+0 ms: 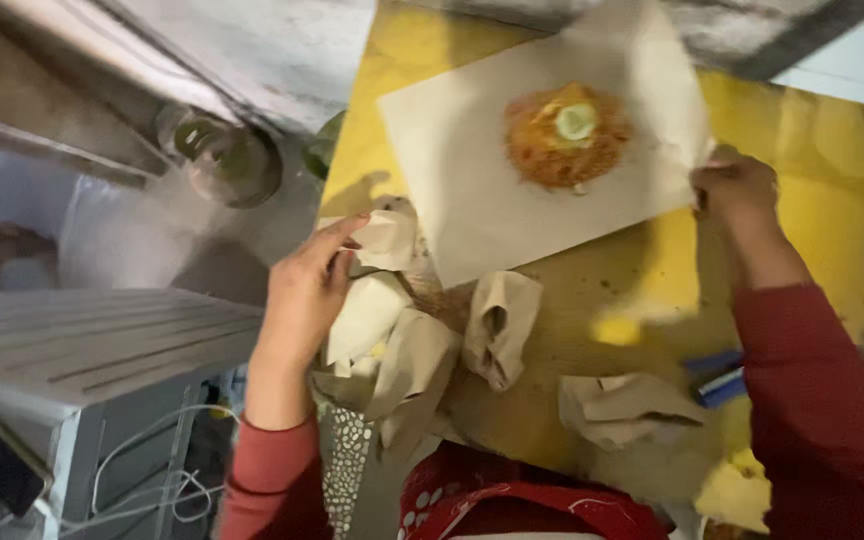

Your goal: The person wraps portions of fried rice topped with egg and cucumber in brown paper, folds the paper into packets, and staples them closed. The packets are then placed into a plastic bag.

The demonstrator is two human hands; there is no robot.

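Where the red sleeves come into view at the bottom edge, crumpled brown paper wrappers (pixel 500 325) lie nearest on the yellow table (pixel 832 150); a blue object (pixel 717 378) sits just beside the right forearm. The left hand (pixel 304 292) rests among the crumpled scraps, fingers loosely extended and mostly open, touching a pale folded piece (pixel 367 312) but not clearly gripping it; the right hand (pixel 734 188) is closed in a pinch on the right edge of the flat sheet of paper (pixel 462 200). Farther off, toward the middle of that sheet, sits the mound of orange fried noodles or rice (pixel 564 140), loosely heaped, topped with a pale green cucumber slice (pixel 577 121). As I judge it, a one-sided pull on the sheet could tip or scatter the loose heap, since only one edge is held; the thin paper might also tear. Beyond the table's left edge stands a glass jar (pixel 222 158).
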